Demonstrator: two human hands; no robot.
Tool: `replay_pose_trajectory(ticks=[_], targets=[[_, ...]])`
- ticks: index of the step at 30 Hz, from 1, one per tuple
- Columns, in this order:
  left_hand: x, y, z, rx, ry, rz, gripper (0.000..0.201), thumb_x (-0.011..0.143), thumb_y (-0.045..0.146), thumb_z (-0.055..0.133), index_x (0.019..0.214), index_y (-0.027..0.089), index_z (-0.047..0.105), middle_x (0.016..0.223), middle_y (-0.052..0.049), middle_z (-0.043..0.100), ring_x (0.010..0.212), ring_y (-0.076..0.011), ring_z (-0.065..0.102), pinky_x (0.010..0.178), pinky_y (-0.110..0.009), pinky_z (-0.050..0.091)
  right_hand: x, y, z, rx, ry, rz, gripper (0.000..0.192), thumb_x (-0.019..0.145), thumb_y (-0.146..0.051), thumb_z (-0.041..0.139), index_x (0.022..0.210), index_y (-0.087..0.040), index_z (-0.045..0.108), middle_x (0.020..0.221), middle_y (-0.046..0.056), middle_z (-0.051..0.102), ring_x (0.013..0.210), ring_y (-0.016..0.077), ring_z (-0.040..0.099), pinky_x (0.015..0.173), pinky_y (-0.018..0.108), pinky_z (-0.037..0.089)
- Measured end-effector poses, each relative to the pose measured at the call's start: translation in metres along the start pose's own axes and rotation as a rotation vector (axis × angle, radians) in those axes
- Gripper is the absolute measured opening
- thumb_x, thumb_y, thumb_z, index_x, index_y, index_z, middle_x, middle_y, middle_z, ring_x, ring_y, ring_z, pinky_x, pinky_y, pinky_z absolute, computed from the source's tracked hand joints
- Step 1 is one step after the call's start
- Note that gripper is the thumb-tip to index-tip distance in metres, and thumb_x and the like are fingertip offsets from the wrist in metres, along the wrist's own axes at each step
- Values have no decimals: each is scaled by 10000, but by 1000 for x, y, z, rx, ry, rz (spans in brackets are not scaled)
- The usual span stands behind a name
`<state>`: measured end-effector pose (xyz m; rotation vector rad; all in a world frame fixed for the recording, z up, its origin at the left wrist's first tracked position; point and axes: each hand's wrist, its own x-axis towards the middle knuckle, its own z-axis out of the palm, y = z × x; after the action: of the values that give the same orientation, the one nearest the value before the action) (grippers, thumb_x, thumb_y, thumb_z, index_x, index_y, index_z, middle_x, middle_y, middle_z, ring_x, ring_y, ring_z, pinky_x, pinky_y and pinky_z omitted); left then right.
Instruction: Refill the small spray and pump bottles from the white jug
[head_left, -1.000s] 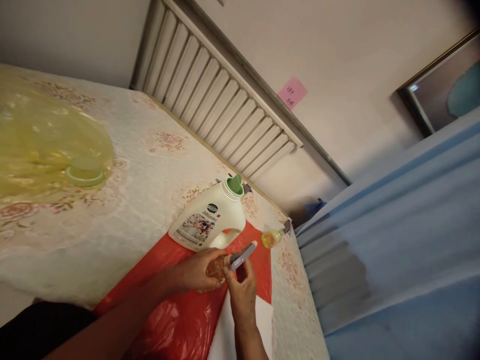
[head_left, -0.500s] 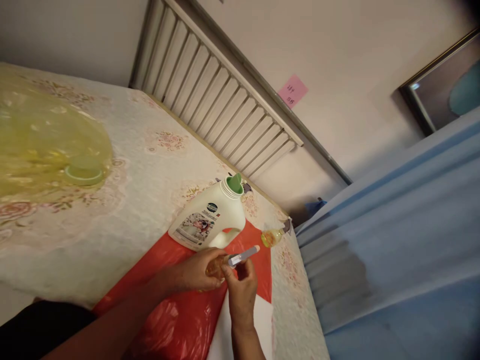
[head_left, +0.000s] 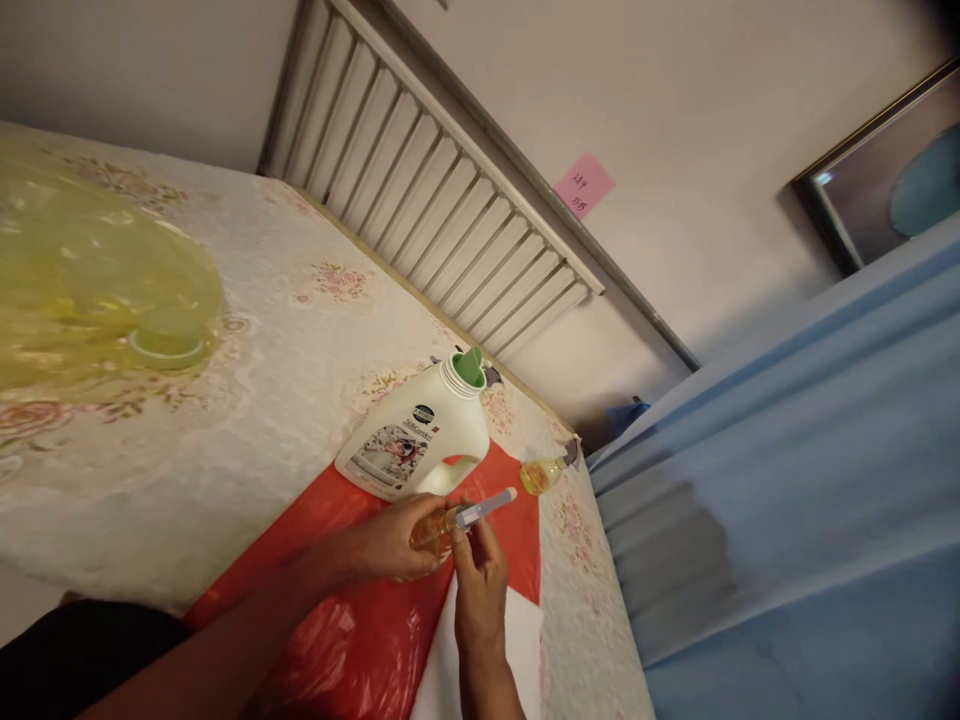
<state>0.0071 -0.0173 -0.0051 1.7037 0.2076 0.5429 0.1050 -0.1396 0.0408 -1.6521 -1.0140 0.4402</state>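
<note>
My left hand [head_left: 390, 545] grips a small amber bottle [head_left: 429, 530] over a red plastic sheet [head_left: 352, 640]. My right hand [head_left: 476, 585] pinches a grey spray pump head [head_left: 484, 508] at the bottle's neck, its pale tip pointing up and to the right. Just beyond stands a white detergent jug [head_left: 416, 435] with an open green spout [head_left: 471, 367]. A second small bottle of yellow liquid [head_left: 541, 474] lies near the table's right edge.
The table carries a floral cloth [head_left: 285, 330]. A yellow translucent bag or cover [head_left: 90, 290] with a green lid [head_left: 169, 340] sits at far left. White paper [head_left: 450, 650] lies by my right wrist. A white radiator [head_left: 442, 200] and blue fabric [head_left: 787, 480] border the table.
The pump head has tilted flatter and my right hand has shifted slightly down and left. The left hand still holds the bottle in place.
</note>
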Motion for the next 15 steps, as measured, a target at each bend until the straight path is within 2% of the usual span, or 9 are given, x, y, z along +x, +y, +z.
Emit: replay_pose_trajectory(ticks=[2,6,9,11,15], targets=[[0,0,0,8,15,7,407,706,190,636,1112,203,601,1071,-27,677,995,-242,639,814,-300,503,2,4,2,9,41,18,235,863,-321,620,1048,-180,658,1037,59,714,983,227,652,895,351,493],[1,4,0,2,23,26,445,694,203,671,1134,184,608,1050,-33,675,962,-228,650,798,-287,509,7,11,12,-3,207,32,157,733,-259,706,840,-173,630,822,14,694,783,194,645,752,309,514],[1,7,-1,16,32,29,410,712,230,672,1115,173,619,1024,-35,678,925,-220,652,783,-290,510,9,12,16,-16,264,36,170,685,-241,720,797,-177,609,770,2,675,729,187,632,706,301,515],[1,9,-1,-9,28,33,410,719,228,661,1124,180,610,1024,-29,686,919,-216,653,782,-292,512,8,11,15,-4,232,37,186,703,-244,709,854,-172,627,824,20,692,782,202,649,740,315,523],[1,10,0,-70,-18,1,431,729,230,645,1154,195,583,1026,-18,700,929,-220,660,760,-287,520,2,8,7,75,65,3,296,835,-322,645,1089,-170,641,1130,93,696,1079,245,635,950,380,484]])
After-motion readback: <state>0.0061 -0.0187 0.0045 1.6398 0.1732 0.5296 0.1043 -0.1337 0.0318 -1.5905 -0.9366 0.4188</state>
